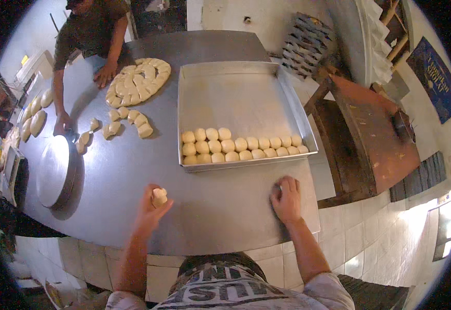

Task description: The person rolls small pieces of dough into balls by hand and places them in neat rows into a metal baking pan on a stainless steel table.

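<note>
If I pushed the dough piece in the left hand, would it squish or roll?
The dough piece would probably squish: it looks uneven and lumpy. It likely rolls less smoothly than the rounder dough balls in the metal tray.

Right side: worn reddish-brown wooden stand (362, 111), open frame below, on pale floor tiles (346, 235). Dark blue banner (432, 85) on wall beyond. Dark ribbed panel (418, 177) beside stand. Bright window (446, 230) near rim. Small dark fitting (247, 19), back wall (217, 13).

Dough balls (240, 144) in tray (230, 98), on table (215, 222)
</note>
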The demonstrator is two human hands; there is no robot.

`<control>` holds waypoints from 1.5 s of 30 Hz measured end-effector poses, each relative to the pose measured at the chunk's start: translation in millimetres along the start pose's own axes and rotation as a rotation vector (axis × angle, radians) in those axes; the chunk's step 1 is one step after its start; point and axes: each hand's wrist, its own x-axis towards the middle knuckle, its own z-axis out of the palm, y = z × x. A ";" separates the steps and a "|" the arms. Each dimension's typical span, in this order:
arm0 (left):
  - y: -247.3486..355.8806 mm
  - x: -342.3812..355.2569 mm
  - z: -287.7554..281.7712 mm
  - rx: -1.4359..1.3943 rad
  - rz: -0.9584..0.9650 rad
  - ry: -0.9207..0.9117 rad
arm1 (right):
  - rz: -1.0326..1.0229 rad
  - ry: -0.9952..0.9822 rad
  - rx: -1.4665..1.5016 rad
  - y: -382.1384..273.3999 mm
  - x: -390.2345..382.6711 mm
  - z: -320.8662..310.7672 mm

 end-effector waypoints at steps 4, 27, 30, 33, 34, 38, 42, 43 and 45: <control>-14.3 -13.6 -48.6 -0.103 -0.186 0.034 | 0.287 -0.130 0.440 27.6 19.8 -38.3; -46.9 197.9 -49.1 0.692 0.072 0.191 | 0.037 -0.174 -0.393 -56.0 -49.6 -5.6; -50.6 245.2 -28.5 0.934 0.012 0.472 | 0.242 0.273 -0.270 -37.9 16.5 34.0; -63.1 268.5 -23.1 1.073 0.000 0.500 | 0.145 -0.140 0.073 -95.6 5.8 44.1; -71.0 273.8 -29.0 1.112 0.033 0.495 | 0.042 -0.104 0.122 -89.1 -12.6 41.2; -81.4 263.3 -32.7 1.158 0.172 0.324 | 0.204 -0.138 -0.181 -19.8 -17.2 10.0; -84.3 215.2 -17.8 0.942 0.295 0.255 | 0.268 0.252 -0.177 8.3 30.7 55.3; -85.7 201.2 -31.6 0.931 0.359 0.255 | 0.118 0.144 -0.063 -5.9 19.9 52.4; -81.1 161.5 -49.7 0.815 0.295 0.112 | -0.176 -0.053 0.145 -37.1 -11.0 26.6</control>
